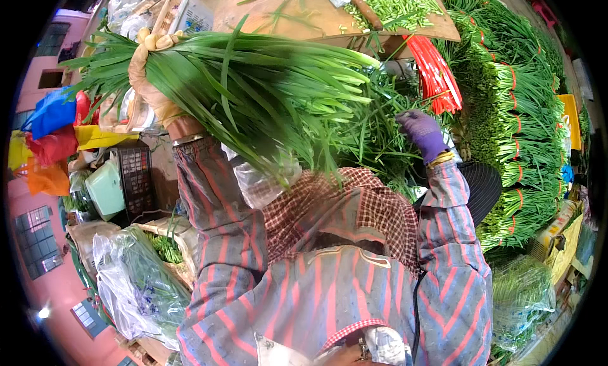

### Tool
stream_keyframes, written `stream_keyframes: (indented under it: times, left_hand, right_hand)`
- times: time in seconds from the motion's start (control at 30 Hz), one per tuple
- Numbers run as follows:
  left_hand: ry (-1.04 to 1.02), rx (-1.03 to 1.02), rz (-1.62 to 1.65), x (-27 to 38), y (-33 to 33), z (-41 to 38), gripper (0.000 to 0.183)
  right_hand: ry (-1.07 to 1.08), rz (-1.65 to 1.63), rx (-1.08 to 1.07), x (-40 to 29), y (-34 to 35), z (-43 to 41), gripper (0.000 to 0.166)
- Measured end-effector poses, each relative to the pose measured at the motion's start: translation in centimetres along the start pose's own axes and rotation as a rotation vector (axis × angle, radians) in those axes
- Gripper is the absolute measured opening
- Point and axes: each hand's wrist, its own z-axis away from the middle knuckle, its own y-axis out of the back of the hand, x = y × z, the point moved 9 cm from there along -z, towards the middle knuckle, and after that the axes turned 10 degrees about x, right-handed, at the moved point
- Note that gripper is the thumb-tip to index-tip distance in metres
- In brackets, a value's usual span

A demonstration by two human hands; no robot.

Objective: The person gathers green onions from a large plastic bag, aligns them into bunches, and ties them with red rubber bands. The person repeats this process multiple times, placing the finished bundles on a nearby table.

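A large bunch of long flat green leaves, which look like garlic chives (266, 76), is gripped near its leafy end by my left hand (146, 64), in a tan glove. The pale stem ends point right, and loose leaves hang towards my lap. My right hand (420, 130), in a purple glove, is raised beside a heap of loose greens (375, 123), fingers bent; whether they touch a leaf is unclear. Just above it hang red plastic ties (437, 76) at the edge of the wooden board (266, 14).
On the board lie a wooden-handled knife (365, 12) and chopped stem ends (399, 4). Tied green bundles (522, 123) are stacked at the right. To the left stand a black plastic crate (135, 180), a pale green container (105, 190) and greens in clear plastic (147, 280). A checked cloth (384, 209) covers my lap.
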Motion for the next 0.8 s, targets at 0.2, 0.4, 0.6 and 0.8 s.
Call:
stream_keyframes:
  times: [0.2, 0.4, 0.6, 0.8]
  left_hand:
    - [-0.055, 0.008, -0.042, -0.3, -0.7, -0.2, 0.025]
    - [-0.086, 0.045, -0.160, -2.8, -1.8, -0.2, 0.035]
    - [-0.110, 0.122, -0.116, 0.5, 3.3, -1.3, 0.038]
    - [-0.027, 0.010, -0.022, -0.7, 4.0, -0.4, 0.016]
  right_hand:
    - [0.691, 0.057, 0.394, -17.9, 1.6, 7.0, 0.052]
    - [0.765, -0.245, 0.117, -21.7, -3.4, 7.9, 0.030]
    - [0.063, -0.009, 0.006, -7.0, 1.0, 4.5, 0.024]
    - [0.668, 0.060, 0.363, -16.4, 2.3, 7.5, 0.023]
